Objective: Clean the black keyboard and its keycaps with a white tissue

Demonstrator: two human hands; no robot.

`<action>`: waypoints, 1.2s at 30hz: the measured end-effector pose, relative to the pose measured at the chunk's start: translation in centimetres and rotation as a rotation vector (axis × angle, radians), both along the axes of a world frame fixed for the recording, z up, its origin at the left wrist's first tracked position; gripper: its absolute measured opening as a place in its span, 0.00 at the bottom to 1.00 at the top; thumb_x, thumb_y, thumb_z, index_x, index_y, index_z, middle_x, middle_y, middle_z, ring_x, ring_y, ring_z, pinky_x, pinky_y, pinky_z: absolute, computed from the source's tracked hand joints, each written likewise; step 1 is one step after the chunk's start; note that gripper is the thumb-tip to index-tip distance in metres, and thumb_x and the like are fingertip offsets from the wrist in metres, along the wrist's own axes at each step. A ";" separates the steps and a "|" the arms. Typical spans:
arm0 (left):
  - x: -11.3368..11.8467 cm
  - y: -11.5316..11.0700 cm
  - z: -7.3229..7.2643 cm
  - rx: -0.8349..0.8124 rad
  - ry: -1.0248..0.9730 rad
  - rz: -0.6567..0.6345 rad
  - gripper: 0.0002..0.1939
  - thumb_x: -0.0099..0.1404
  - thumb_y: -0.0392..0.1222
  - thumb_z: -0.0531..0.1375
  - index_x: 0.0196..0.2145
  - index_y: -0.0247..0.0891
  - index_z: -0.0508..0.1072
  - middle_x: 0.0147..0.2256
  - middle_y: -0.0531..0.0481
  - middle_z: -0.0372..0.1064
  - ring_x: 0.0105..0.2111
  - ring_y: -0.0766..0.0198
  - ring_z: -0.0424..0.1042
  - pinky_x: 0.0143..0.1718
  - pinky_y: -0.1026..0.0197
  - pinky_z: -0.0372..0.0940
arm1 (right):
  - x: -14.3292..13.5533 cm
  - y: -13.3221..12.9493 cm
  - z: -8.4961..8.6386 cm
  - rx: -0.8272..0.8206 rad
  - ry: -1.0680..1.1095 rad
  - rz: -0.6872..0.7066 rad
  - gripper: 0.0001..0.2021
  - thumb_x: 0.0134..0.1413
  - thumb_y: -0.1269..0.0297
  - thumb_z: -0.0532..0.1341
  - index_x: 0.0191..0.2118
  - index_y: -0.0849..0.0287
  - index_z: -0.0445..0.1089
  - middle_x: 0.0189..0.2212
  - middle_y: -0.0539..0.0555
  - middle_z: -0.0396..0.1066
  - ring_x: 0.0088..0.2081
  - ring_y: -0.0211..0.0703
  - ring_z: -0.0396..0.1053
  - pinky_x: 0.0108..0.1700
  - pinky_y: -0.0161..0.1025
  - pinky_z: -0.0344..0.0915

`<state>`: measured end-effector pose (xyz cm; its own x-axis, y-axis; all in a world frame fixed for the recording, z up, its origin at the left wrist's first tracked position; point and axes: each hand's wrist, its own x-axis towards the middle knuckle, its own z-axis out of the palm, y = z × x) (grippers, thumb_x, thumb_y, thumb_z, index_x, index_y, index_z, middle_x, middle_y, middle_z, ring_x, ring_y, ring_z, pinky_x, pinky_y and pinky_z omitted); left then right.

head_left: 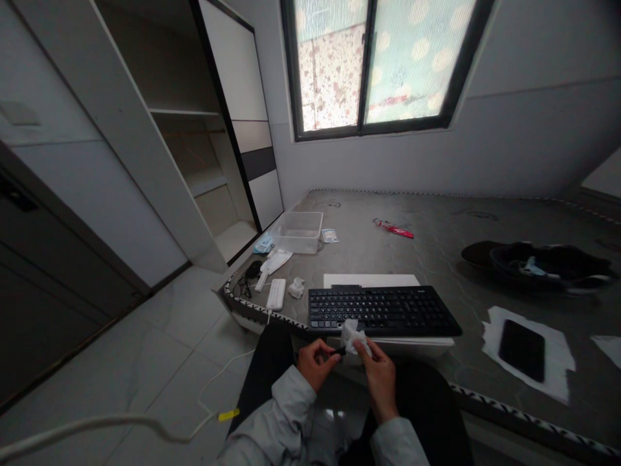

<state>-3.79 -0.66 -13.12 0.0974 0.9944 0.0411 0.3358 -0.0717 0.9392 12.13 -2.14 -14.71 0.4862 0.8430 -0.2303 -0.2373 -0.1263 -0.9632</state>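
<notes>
Just in front of the keyboard (378,307), both hands meet above my lap. My left hand (314,364) pinches a small dark, slim piece (338,352), whose kind I cannot make out. Its tip points toward a crumpled white tissue (353,336). That tissue is gripped by the fingers of my right hand (378,372), close to the dark piece; whether the two touch is unclear. The black keyboard lies on a white box (427,344) at the mattress edge.
On the grey mattress (436,252) stand a clear plastic bin (305,243), a white power strip (276,294), another crumpled tissue (296,288) and a black mouse (253,269). A phone (522,349) rests on tissue at right, near a dark cap (514,259). A white cable (121,419) crosses the left side.
</notes>
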 end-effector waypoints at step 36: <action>-0.3 0.1 -1.2 -0.025 -0.003 -0.042 0.14 0.52 0.48 0.66 0.29 0.33 0.73 0.19 0.57 0.62 0.17 0.74 0.53 0.19 0.68 0.46 | 0.5 -0.3 0.4 0.047 0.042 0.119 0.27 0.45 0.44 0.64 0.43 0.63 0.75 0.34 0.54 0.80 0.39 0.50 0.74 0.36 0.36 0.67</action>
